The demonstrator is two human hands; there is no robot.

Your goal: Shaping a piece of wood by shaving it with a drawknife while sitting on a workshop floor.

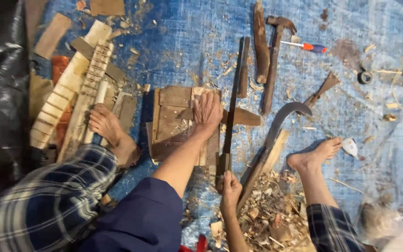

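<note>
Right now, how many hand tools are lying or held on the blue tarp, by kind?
Handsaw, held in the right hand: 1
Claw hammer: 1
Screwdriver: 1
Curved billhook: 1
Total: 4

Floor: covered by 1 blue tarpaulin (pixel 374 140), worn and creased, strewn with wood chips (pixel 267 210) and sawdust. Left edge: 1 black plastic sheet (pixel 1 93), crumpled. Light: even, soft shadows.

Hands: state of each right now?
Left hand: open, pressed flat on the stacked wood boards.
Right hand: closed around the handle of the long blade.
</note>
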